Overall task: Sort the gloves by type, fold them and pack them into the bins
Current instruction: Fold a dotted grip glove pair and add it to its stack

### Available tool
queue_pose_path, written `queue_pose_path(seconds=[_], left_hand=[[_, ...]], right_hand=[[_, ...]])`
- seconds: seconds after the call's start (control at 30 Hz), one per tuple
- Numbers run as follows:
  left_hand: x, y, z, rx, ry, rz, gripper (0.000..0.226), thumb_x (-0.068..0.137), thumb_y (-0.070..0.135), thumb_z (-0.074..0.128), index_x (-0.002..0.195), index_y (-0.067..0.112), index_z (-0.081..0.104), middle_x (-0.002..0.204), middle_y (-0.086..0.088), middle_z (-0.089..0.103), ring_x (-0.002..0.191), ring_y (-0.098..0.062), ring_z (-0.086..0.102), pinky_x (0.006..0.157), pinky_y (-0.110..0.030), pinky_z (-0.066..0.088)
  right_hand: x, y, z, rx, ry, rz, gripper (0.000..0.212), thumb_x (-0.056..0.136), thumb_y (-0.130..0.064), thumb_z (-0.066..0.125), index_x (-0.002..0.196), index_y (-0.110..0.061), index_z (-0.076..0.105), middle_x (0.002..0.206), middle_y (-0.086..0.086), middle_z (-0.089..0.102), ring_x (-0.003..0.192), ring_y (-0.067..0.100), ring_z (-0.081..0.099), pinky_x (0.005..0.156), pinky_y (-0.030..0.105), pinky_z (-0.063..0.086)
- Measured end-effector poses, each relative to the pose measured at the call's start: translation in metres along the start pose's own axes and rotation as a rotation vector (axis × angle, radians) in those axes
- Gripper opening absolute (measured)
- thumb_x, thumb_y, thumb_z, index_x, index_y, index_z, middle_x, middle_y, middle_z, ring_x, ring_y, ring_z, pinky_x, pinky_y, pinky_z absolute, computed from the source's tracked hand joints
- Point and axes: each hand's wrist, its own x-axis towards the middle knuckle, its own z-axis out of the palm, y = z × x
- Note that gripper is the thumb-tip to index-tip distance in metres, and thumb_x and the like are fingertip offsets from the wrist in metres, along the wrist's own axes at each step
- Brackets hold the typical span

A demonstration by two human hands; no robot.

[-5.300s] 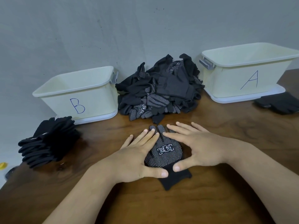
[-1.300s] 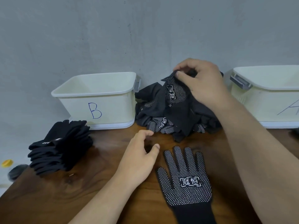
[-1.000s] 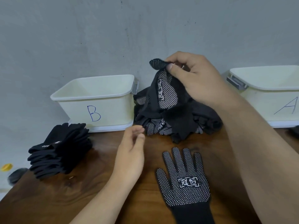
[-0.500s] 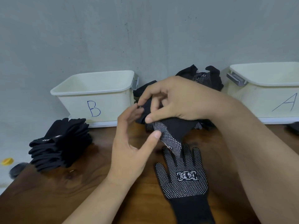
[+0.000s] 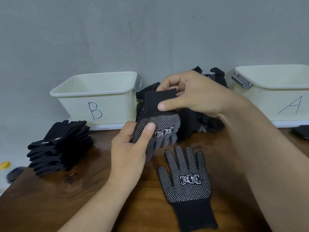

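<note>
Both hands hold a black dotted glove (image 5: 164,124) in the air above the table, cuff up and fingers hanging down. My right hand (image 5: 194,94) pinches its plain cuff. My left hand (image 5: 132,148) grips its dotted palm, thumb on top. A second dotted glove (image 5: 185,180) with a white logo lies flat on the wooden table (image 5: 83,198), fingers pointing away from me. Behind my hands sits the loose pile of black gloves (image 5: 210,121), partly hidden. Bin B (image 5: 100,99) stands at the back left, bin A (image 5: 275,94) at the back right.
A stack of plain black gloves (image 5: 60,144) lies left of bin B near the table's left edge. More dark gloves (image 5: 301,131) show at the far right under bin A. A yellow cap (image 5: 5,164) lies off the table at left. A grey wall backs everything.
My right hand pulled a dotted glove from the pile and brought it down toward me. My left hand rose from the table and took hold of its palm; the glove now hangs cuff-up.
</note>
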Motion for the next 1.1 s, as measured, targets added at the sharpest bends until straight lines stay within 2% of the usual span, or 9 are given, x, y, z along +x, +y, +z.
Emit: queue_pose_path(seconds=[0.1, 0.23, 0.33, 0.4, 0.57, 0.77, 0.9, 0.97, 1.1], left_hand=[[-0.001, 0.0, 0.002, -0.017, -0.067, -0.006, 0.022, 0.095, 0.035, 0.07, 0.108, 0.019, 0.078, 0.106, 0.003, 0.08, 0.103, -0.009, 0.072, 0.091, -0.022, 0.053], [0.001, 0.0, 0.005, -0.031, -0.063, -0.011, 0.023, 0.102, 0.03, 0.065, 0.119, 0.02, 0.076, 0.118, 0.005, 0.079, 0.116, -0.016, 0.072, 0.106, -0.038, 0.054], [0.002, -0.003, 0.003, -0.07, -0.033, -0.039, 0.025, 0.105, 0.033, 0.063, 0.123, 0.021, 0.074, 0.12, -0.001, 0.078, 0.114, -0.028, 0.073, 0.105, -0.058, 0.055], [0.003, -0.001, 0.002, -0.08, -0.007, -0.068, 0.023, 0.104, 0.033, 0.063, 0.119, 0.021, 0.075, 0.112, -0.004, 0.08, 0.105, -0.037, 0.074, 0.096, -0.061, 0.059], [0.005, 0.0, 0.002, -0.067, -0.007, -0.071, 0.019, 0.104, 0.03, 0.063, 0.108, 0.017, 0.077, 0.101, -0.002, 0.081, 0.096, -0.024, 0.078, 0.083, -0.037, 0.065], [0.008, -0.013, 0.002, -0.025, -0.048, -0.144, 0.02, 0.097, 0.037, 0.069, 0.099, 0.018, 0.075, 0.093, -0.003, 0.079, 0.091, -0.018, 0.075, 0.084, -0.034, 0.061], [0.01, -0.024, -0.004, 0.167, -0.174, -0.133, 0.002, 0.099, 0.029, 0.073, 0.098, 0.028, 0.073, 0.095, 0.007, 0.075, 0.093, -0.013, 0.07, 0.092, -0.037, 0.054], [0.005, -0.021, -0.004, 0.314, -0.313, -0.077, 0.006, 0.098, 0.027, 0.073, 0.094, 0.03, 0.071, 0.095, 0.011, 0.074, 0.093, -0.01, 0.069, 0.091, -0.036, 0.054], [-0.011, -0.017, 0.003, 0.585, -0.72, 0.17, 0.017, 0.091, 0.052, 0.075, 0.102, 0.04, 0.071, 0.111, 0.02, 0.066, 0.115, -0.01, 0.059, 0.103, -0.038, 0.044]], right_hand=[[0.006, 0.002, 0.008, 0.258, 0.096, -0.017, 0.013, 0.089, 0.002, 0.079, 0.1, -0.006, 0.075, 0.099, 0.019, 0.078, 0.087, 0.028, 0.076, 0.082, 0.038, 0.065], [0.016, 0.011, 0.033, 0.458, 0.189, -0.046, 0.022, 0.098, -0.003, 0.072, 0.118, 0.007, 0.071, 0.113, 0.025, 0.077, 0.102, 0.034, 0.075, 0.103, 0.05, 0.059], [0.024, 0.017, 0.051, 0.353, 0.341, -0.125, 0.016, 0.101, -0.013, 0.072, 0.114, -0.003, 0.074, 0.109, 0.016, 0.08, 0.107, 0.035, 0.077, 0.102, 0.06, 0.057], [0.026, 0.017, 0.058, 0.163, 0.436, -0.194, 0.014, 0.102, -0.021, 0.072, 0.11, -0.01, 0.076, 0.104, 0.006, 0.081, 0.102, 0.027, 0.078, 0.096, 0.057, 0.06], [0.021, 0.017, 0.052, -0.042, 0.655, -0.303, 0.015, 0.101, -0.027, 0.074, 0.11, -0.017, 0.08, 0.099, -0.009, 0.08, 0.096, 0.011, 0.077, 0.088, 0.045, 0.063], [0.011, 0.016, 0.032, 0.072, 0.715, -0.281, 0.015, 0.104, -0.022, 0.071, 0.112, -0.011, 0.078, 0.101, 0.0, 0.082, 0.099, 0.018, 0.079, 0.092, 0.047, 0.064], [-0.003, 0.018, 0.02, 0.127, 0.757, -0.267, 0.016, 0.104, -0.024, 0.07, 0.114, -0.014, 0.077, 0.103, 0.0, 0.082, 0.101, 0.017, 0.079, 0.094, 0.042, 0.063], [-0.01, 0.022, 0.017, 0.147, 0.771, -0.254, 0.014, 0.104, -0.023, 0.07, 0.114, -0.014, 0.077, 0.104, 0.0, 0.082, 0.102, 0.017, 0.078, 0.094, 0.041, 0.063], [-0.027, 0.03, 0.01, 0.203, 0.772, -0.226, 0.014, 0.105, -0.022, 0.069, 0.115, -0.015, 0.076, 0.109, 0.002, 0.082, 0.107, 0.02, 0.078, 0.097, 0.043, 0.062]])
